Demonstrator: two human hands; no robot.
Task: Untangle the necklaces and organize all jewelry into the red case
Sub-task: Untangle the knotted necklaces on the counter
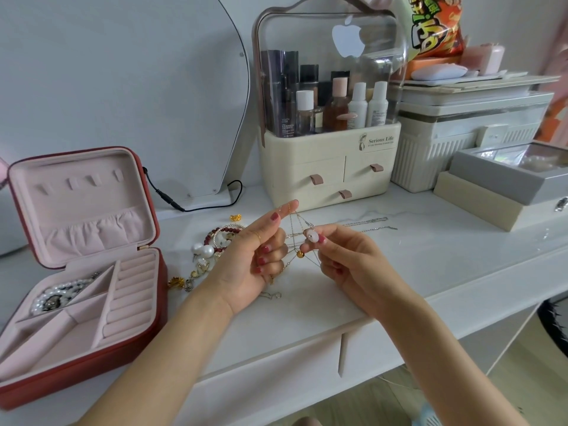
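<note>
We hold the tangled necklaces [299,241] up off the white table [430,272], between both hands, so the thin chains hang free and the crossings show.

Left hand [258,259]: forefinger raised, a gold chain draped over its tip; the other fingers are curled in toward the palm, with chain running down past them. We judge the raised finger serves as a hook to keep one strand taut and apart from the rest.

Right hand [341,259]: thumb and forefinger pinch a small round pale pendant [312,235]. A small gold disc [300,255] dangles just below it. Pulling the pendant sideways seems meant to draw its chain out of the knot.

Red case [92,364] stands open at the left, lid propped back. A pearl strand [58,296] already lies in its rear-left compartment; the other compartments and the ring rolls look unfilled.

Between case and hands, loose on the table: a dark red bead bracelet [219,233], pearl earrings [203,250], small gold pieces [175,282]. A silver chain [368,222] lies stretched out beyond the right hand, apart from the knot, perhaps one already freed.

Behind: a cream cosmetics organiser [330,167] and a grey box [507,176].

Judgement: early in the task; the untangling is under way and most pieces have yet to be packed. Risk: tugging hard could tighten the knot or snap a fine chain.
</note>
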